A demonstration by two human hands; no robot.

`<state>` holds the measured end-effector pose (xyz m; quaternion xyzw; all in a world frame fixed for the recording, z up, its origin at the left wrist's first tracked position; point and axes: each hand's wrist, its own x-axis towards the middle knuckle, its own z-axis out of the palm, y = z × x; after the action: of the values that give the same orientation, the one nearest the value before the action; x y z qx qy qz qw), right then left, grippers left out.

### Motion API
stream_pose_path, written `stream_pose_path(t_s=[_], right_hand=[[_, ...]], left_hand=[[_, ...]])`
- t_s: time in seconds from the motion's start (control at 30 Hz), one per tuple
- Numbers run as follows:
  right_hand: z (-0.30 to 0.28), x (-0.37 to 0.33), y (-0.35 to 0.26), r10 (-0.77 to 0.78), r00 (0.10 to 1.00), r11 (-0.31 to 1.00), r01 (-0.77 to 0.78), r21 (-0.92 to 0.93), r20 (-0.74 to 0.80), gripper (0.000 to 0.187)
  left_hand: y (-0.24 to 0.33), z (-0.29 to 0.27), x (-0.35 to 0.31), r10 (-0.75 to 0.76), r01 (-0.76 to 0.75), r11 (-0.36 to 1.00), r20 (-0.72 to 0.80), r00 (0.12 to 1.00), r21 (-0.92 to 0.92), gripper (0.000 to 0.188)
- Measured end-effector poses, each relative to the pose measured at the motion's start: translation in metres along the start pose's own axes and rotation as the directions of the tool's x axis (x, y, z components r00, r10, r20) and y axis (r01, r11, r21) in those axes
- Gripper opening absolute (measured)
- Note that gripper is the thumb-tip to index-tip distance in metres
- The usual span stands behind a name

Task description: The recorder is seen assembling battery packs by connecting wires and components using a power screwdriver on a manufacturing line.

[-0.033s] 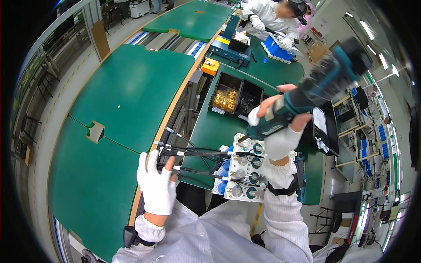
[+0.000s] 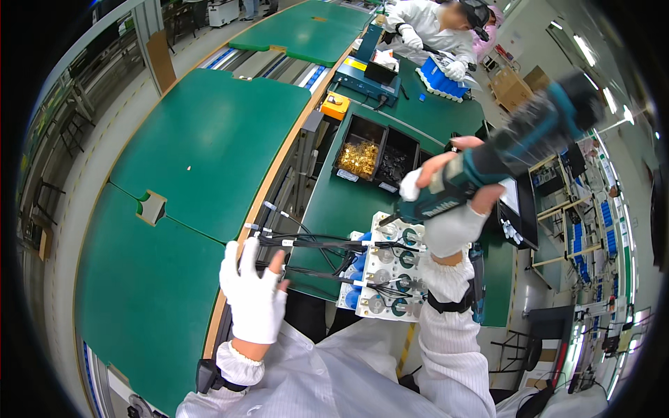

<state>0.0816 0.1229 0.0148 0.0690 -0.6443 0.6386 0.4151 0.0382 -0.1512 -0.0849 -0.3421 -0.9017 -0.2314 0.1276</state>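
Observation:
My right hand [image 2: 456, 230], in a white glove with bare fingertips, grips a teal and black cordless screwdriver [image 2: 453, 188]. The tool is tilted, its bit over the far left corner of a white block [image 2: 380, 268] with round metal terminals. Blue cylinders [image 2: 353, 282] show along the block's left side. Black cables [image 2: 317, 242] with pale end sleeves run left from the block. My left hand [image 2: 254, 299], in a similar glove, hovers beside the cable ends with its fingers apart. Whether a fingertip touches a cable, I cannot tell.
Beyond the block stand black bins, one with brass-coloured parts [image 2: 358, 159] and one with dark parts [image 2: 396, 166]. A yellow box [image 2: 335, 105] sits at the bench edge. Across the bench, a co-worker [image 2: 439, 35] handles a blue block [image 2: 440, 78]. Green boards [image 2: 209, 146] lie to the left.
My right hand and the screwdriver have shifted slightly right, and the rear of the tool is lower. My left hand has moved a little to the right, its fingers still apart.

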Motion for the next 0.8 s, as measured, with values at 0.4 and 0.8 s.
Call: stream_pose_path(t_s=[0.4,0.8], right_hand=[[0.003,-0.033,-0.014,0.000,0.994,0.997,-0.007,0.070,0.108,0.079],[0.006,-0.035,-0.042,-0.037,0.985,0.988,0.010,0.155,0.169,0.076]], left_hand=[[0.027,0.037,0.002,0.278,-0.277,0.897,-0.048,0.959,-0.344,0.045],[0.042,0.036,0.009,0.218,-0.217,0.849,-0.053,0.974,-0.481,0.035]])
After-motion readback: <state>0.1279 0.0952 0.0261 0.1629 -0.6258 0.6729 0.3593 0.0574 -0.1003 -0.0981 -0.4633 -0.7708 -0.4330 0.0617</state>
